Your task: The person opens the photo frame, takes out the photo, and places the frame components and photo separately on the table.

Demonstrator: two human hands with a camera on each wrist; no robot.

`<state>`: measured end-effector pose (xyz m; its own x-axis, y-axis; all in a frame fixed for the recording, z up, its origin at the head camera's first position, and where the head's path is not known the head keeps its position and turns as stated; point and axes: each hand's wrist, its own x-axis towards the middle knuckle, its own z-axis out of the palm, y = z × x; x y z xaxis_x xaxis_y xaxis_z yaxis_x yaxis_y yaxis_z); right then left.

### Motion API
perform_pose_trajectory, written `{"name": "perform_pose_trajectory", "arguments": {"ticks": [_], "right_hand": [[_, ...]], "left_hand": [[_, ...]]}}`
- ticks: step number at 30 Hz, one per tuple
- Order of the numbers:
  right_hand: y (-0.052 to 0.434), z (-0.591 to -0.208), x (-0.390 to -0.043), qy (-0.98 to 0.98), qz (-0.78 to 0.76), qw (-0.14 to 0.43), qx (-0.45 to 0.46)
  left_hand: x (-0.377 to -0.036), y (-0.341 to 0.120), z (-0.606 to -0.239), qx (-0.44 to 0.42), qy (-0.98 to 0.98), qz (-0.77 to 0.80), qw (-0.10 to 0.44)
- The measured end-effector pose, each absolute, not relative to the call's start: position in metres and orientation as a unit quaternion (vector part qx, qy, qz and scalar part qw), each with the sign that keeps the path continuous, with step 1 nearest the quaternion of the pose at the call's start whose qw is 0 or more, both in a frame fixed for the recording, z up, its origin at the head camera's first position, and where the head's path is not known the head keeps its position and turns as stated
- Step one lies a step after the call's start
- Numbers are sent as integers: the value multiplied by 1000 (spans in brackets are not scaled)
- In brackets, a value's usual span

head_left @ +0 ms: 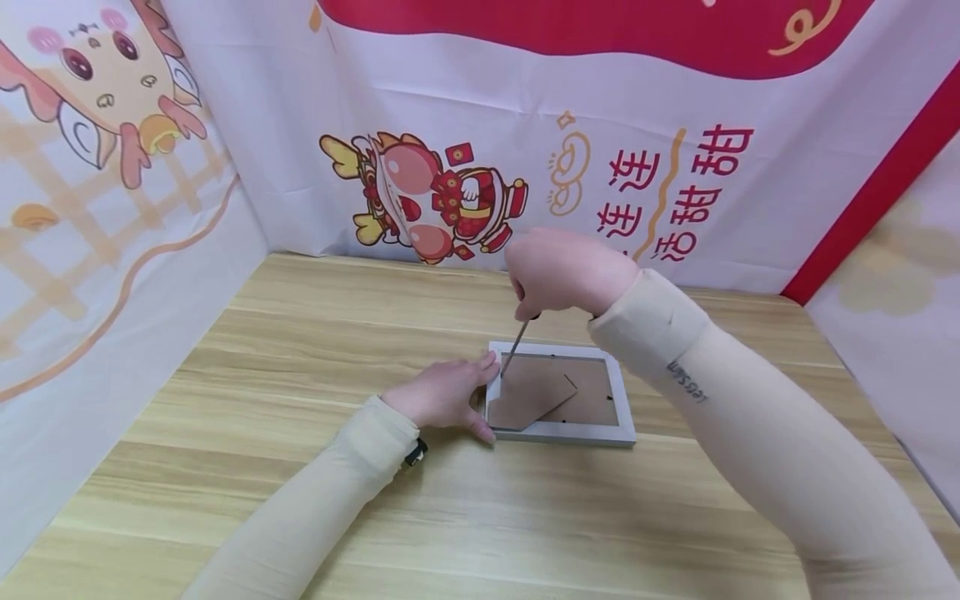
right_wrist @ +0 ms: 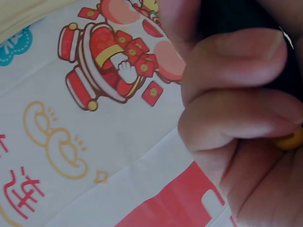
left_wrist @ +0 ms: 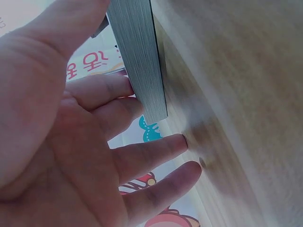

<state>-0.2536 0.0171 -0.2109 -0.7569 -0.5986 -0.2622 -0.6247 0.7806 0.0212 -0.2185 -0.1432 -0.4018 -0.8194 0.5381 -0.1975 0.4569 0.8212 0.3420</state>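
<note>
A picture frame (head_left: 622, 408) with a white border lies back side up on the table, its brown backing board (head_left: 592, 375) showing with a fold-out stand leg (head_left: 525, 404) on it. At its left end my left hand (head_left: 444, 393) steadies it, thumb by the near corner and fingers spread along the side. In the left wrist view the index and middle fingertips touch the frame's grey edge (left_wrist: 137, 56). My right hand (head_left: 566, 271) grips a screwdriver by its dark handle (right_wrist: 236, 21), a yellow part (right_wrist: 291, 140) showing under the fingers. Its thin shaft (head_left: 516, 346) slants down to the backing's left margin.
The frame lies on a wood-grain table (head_left: 300, 333). Behind it hangs a white cloth (head_left: 480, 92) printed with a red cartoon figure and characters. Another printed cloth (head_left: 112, 250) closes off the left side. Small dark tabs (head_left: 609, 398) stand along the backing's edges.
</note>
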Motion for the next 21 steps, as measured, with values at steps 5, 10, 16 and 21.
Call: {"name": "perform_pose_trajectory", "arguments": {"ticks": [5,10,16,21], "right_hand": [[6,-209,-252,930,78,110,-341],[10,-211,-253,933,66,118,-333],[48,-218,-267,936,1,154,-317],[76,-228,-281,935,-30,163,-313]], "left_hand": [[-218,-144,-402,265,942,148,142],[-216,-143,-401,266,942,149,141],[-217,-141,-402,263,944,147,134],[-217,-143,-403,258,945,154,131]]}}
